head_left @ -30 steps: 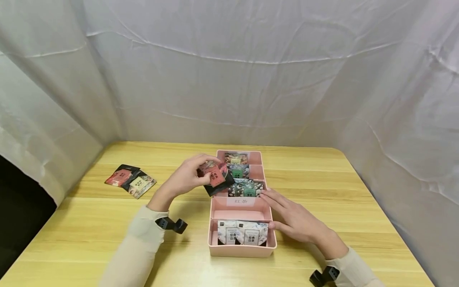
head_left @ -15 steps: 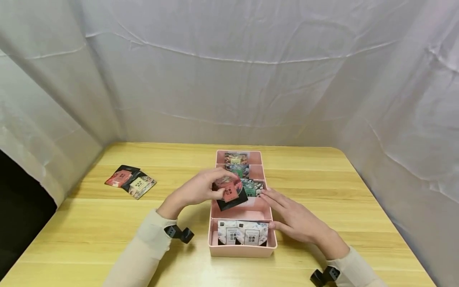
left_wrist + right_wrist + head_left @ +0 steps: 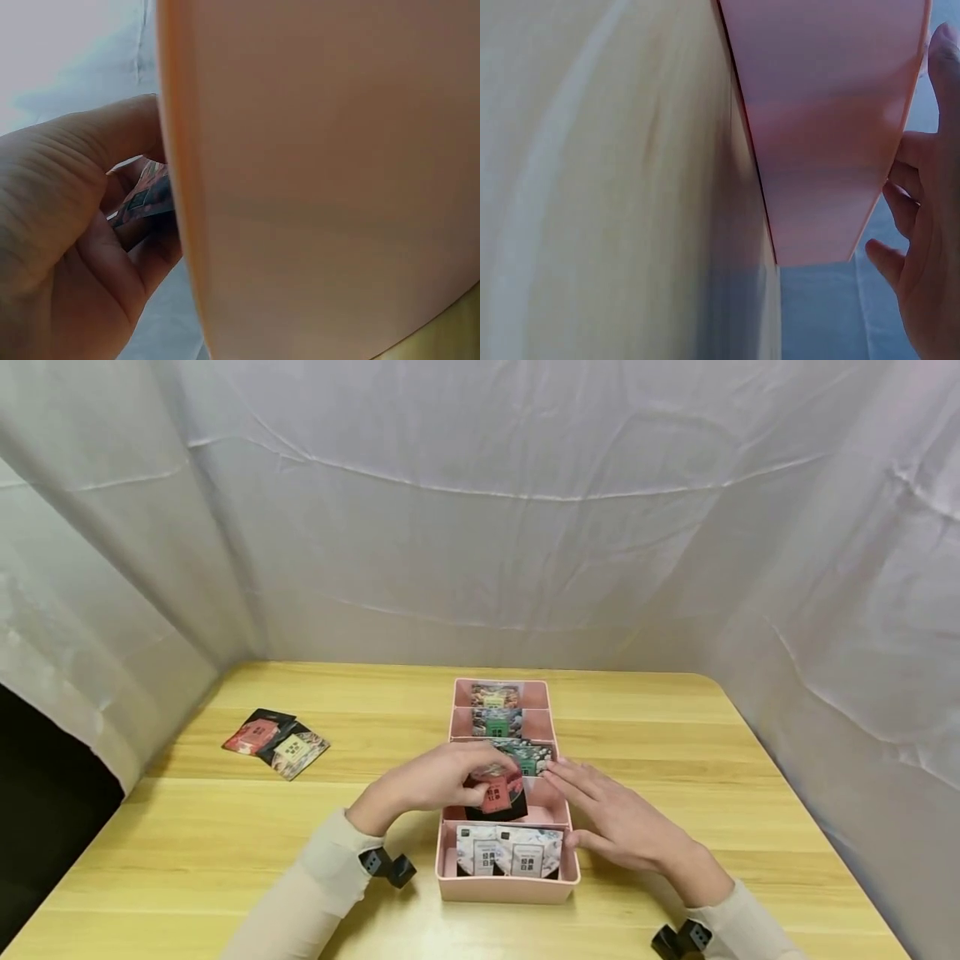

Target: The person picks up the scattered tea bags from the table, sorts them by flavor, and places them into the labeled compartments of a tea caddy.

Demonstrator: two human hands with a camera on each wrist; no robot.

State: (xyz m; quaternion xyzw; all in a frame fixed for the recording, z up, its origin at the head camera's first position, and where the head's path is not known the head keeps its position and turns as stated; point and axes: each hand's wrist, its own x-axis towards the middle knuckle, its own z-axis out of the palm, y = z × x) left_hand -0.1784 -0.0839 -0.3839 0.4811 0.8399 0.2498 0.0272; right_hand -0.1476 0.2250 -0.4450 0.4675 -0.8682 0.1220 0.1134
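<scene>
My left hand (image 3: 438,781) pinches a black and red tea packet (image 3: 497,795) by its upper part. The packet is partly inside the second compartment from the front of a pink divided box (image 3: 506,891). In the left wrist view the box wall hides most of the packet (image 3: 146,196) and the fingertips. My right hand (image 3: 617,814) lies along the box's right rim, its fingers fairly straight and touching the edge. White tea packets (image 3: 527,853) stand in the front compartment. Green-labelled packets (image 3: 531,758) stand in the compartment just behind the held one.
Further back in the box are a blue and green packet (image 3: 497,723) and a yellow-labelled packet (image 3: 495,697). On the table's left lie a red-labelled packet (image 3: 257,732) and a yellow-labelled one (image 3: 294,750), overlapping. A pale curtain (image 3: 480,527) surrounds the wooden table (image 3: 675,735).
My left hand has carried the red-labelled packet rightward and toward me, from over the box's left edge down into the second compartment from the front. The right hand has stayed at the rim.
</scene>
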